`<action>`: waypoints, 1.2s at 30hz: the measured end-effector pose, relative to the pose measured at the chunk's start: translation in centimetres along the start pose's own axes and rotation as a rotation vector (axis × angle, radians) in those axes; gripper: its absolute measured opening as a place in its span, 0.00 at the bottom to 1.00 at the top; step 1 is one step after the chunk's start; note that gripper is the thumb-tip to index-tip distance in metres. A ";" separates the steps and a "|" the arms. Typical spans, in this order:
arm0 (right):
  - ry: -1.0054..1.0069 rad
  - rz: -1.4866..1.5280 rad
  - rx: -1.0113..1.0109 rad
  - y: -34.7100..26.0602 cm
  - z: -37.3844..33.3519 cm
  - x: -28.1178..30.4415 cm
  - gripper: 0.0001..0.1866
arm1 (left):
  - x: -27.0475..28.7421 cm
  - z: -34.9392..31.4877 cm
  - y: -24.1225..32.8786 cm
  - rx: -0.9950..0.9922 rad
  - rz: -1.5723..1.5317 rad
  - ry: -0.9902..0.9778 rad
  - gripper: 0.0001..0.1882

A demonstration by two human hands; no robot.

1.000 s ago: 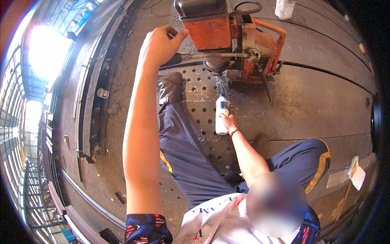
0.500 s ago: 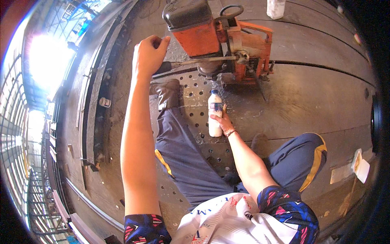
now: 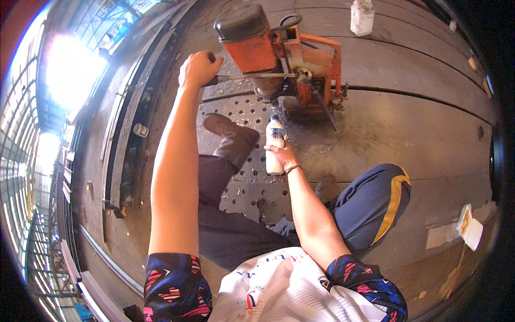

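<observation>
An orange drill machine (image 3: 252, 53) with a black motor cap stands on a steel plate drilled with rows of holes (image 3: 247, 194). My left hand (image 3: 199, 70) is closed around the dark grip of its long lever handle (image 3: 249, 77), left of the motor. In my right hand (image 3: 285, 155) is a clear plastic bottle (image 3: 274, 140) of milky white liquid with a blue cap. Its capped end points up toward the drill's lower end, apparently a little apart from it. Wet splashes and shavings lie around that spot.
My boot (image 3: 233, 138) rests on the holed plate, left of the bottle. A whitish plastic container (image 3: 362, 19) stands at the far right. A small white cup (image 3: 140, 130) sits on the left, near long steel beams (image 3: 119, 126). At right lies an open white box (image 3: 470, 228).
My left leg has bent and its boot has turned, toe now to the left. The view has shifted slightly. Both hands keep their holds on the lever handle and the bottle.
</observation>
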State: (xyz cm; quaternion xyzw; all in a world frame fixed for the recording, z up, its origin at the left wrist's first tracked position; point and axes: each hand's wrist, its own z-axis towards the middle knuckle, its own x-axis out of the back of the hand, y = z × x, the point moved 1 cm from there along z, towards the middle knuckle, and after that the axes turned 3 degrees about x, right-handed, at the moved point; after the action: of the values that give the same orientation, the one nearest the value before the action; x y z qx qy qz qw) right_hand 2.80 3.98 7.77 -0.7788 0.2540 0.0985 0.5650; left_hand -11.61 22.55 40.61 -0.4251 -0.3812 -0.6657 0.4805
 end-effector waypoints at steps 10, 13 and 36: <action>-0.049 -0.147 -0.426 1.0 1.5 6.0 0.19 | -0.2 0.2 0.2 -0.015 0.119 -0.308 0.37; -0.007 -0.262 -0.459 0.9 1.7 7.1 0.21 | -0.5 0.3 0.6 -0.016 0.116 -0.396 0.36; 0.101 -0.265 -0.351 1.8 -5.0 8.1 0.21 | -1.4 1.2 -0.5 -0.215 -0.226 -0.420 0.35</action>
State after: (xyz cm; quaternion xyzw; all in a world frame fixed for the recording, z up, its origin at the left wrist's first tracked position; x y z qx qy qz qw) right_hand 8.08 -3.40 4.42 -0.8957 0.1564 0.0270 0.4153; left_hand -11.63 24.20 39.71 -0.5571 -0.4448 -0.6490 0.2655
